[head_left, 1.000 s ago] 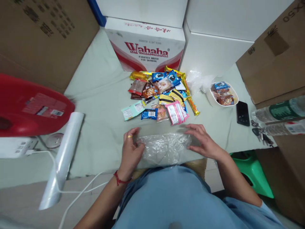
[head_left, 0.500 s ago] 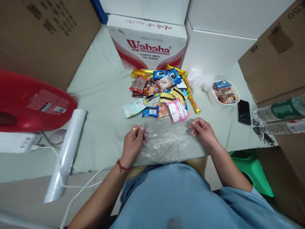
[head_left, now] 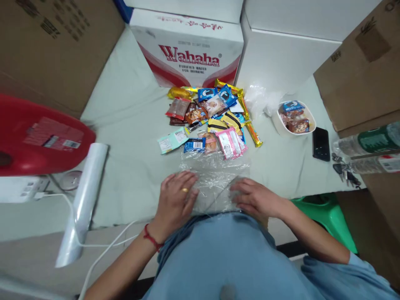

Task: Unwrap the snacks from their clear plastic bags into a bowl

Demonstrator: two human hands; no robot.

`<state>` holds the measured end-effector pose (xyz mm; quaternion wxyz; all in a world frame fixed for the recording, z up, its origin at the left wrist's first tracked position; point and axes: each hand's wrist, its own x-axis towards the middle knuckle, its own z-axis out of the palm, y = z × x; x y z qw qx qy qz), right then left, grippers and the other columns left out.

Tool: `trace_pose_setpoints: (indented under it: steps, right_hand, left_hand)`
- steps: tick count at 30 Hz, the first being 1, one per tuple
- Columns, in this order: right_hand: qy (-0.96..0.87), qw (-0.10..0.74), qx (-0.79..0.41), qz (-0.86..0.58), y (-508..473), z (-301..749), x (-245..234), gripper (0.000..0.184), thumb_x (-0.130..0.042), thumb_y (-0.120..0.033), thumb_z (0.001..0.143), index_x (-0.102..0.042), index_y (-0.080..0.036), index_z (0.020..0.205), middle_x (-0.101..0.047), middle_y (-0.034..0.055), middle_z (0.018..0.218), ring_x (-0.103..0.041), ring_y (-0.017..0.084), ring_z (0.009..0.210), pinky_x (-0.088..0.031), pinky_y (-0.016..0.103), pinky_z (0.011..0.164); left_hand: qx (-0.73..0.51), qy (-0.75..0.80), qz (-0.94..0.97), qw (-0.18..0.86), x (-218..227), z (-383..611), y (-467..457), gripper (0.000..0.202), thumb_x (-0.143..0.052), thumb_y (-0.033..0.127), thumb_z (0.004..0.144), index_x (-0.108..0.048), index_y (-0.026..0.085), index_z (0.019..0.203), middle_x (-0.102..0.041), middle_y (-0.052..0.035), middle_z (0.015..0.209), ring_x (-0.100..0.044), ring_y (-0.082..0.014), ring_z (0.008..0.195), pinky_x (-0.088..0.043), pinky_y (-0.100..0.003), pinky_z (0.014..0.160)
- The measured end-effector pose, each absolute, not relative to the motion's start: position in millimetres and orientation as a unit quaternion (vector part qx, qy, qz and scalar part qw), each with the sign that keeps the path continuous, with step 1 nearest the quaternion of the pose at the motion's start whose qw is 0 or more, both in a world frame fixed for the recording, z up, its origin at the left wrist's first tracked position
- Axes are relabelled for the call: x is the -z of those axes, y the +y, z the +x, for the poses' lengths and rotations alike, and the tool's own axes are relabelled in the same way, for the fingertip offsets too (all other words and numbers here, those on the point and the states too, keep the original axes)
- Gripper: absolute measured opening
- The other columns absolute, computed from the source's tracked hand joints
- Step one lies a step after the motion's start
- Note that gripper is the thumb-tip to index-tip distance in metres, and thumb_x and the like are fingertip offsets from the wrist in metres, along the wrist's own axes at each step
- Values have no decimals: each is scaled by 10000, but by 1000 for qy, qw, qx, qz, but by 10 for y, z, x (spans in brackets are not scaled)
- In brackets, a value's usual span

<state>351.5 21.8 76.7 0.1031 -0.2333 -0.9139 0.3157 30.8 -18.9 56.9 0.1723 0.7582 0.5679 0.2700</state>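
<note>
A crinkled piece of clear plastic film [head_left: 215,183] lies on the cloth at the near edge, close against my body. My left hand [head_left: 179,191] rests on its left side, palm down with the fingers spread loosely. Over the right side is my right hand [head_left: 251,196], fingers stretched out and a little blurred. Neither hand grips anything that shows. Just beyond the film's far edge are several wrapped snacks, among them a pink packet [head_left: 230,143], a small blue packet [head_left: 194,144] and a pale green packet [head_left: 172,141].
A white tub [head_left: 296,132] holding wrapped snacks stands at the right, near a phone [head_left: 321,143], keys [head_left: 346,174] and plastic bottles [head_left: 371,141]. A film roll [head_left: 81,204] overhangs the table's left front, by a white cable [head_left: 75,212]. The Wahaba-style printed carton [head_left: 190,50] blocks the back.
Both hands have come nearer my body and opened from their pinch on the film's edges. The right hand has moved left. The film now lies flatter on the cloth.
</note>
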Motion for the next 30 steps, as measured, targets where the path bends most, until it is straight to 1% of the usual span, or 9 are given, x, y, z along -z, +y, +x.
trace_pose_setpoints:
  steps: [3,6,10,13,15,19,23,26,30]
  right_hand:
    - [-908,58,-344,-231,98,3735,-654,202,-566,-216,1009,-760,-212,1065,-676,104,1341,-546,261,1308,-479,459,1105]
    - [-880,43,-380,-281,41,4049,-730,221,-560,-219,1015,-772,-226,1075,-674,97,1367,-562,250,1323,-480,442,1119]
    - [-823,99,-409,-381,178,4295,-919,249,-567,-339,1025,-759,-246,1153,-720,95,1281,-656,245,1203,-532,416,1039]
    - [-736,185,-358,-544,546,4233,-916,343,-540,-469,1018,-749,-215,1114,-771,78,1048,-716,228,928,-571,353,830]
    - [-704,201,-300,-612,869,4071,-864,407,-505,-514,1008,-742,-189,1066,-763,67,932,-689,214,804,-541,327,738]
    - [-747,98,-187,-631,1358,3556,-790,439,-499,-552,988,-718,-201,1135,-751,118,1080,-651,290,988,-504,376,819]
    - [-756,1,-140,-640,1485,3136,-749,637,-597,-673,902,-645,-162,1278,-712,197,1135,-581,375,1112,-480,424,859]
    - [-735,-25,-160,-658,1539,3045,-704,629,-699,-629,834,-664,-141,1230,-702,184,1097,-602,344,1028,-460,399,842]
    - [-724,-24,-250,-642,1611,3112,-699,448,-737,-544,790,-710,-173,1038,-686,93,962,-595,255,866,-427,333,758]
  left_hand:
    - [-153,540,809,178,-354,216,-177,484,-477,365,1020,-490,248,1490,-614,-126,1480,-503,-316,1432,-153,-658,1230]
    - [-138,528,815,194,-256,55,-165,585,-484,410,1015,-376,254,1569,-507,-145,1579,-450,-314,1480,-152,-672,1229]
    - [-224,547,779,207,-375,-20,-146,418,-478,373,1017,-565,255,1408,-588,-108,1511,-420,-284,1503,-263,-603,1230]
    - [-283,570,752,171,-475,131,-80,282,-459,288,1022,-690,238,1175,-733,-73,1295,-520,-244,1417,-349,-520,1204]
    - [-270,575,760,139,-476,301,-38,286,-459,274,1021,-705,225,1158,-740,-77,1283,-547,-250,1389,-347,-519,1202]
    - [-170,575,793,106,-310,594,-90,413,-451,318,1030,-616,207,1392,-603,-124,1494,-468,-305,1464,-208,-601,1245]
    - [-127,563,813,84,-121,654,-280,531,-431,328,1043,-434,229,1565,-458,-131,1611,-425,-292,1499,-114,-592,1269]
    - [-129,561,814,74,-87,629,-357,558,-425,326,1048,-374,245,1598,-445,-119,1619,-412,-277,1510,-93,-583,1274]
    - [-140,563,811,79,-122,628,-340,548,-439,338,1047,-399,234,1584,-452,-115,1614,-403,-274,1515,-94,-582,1275]
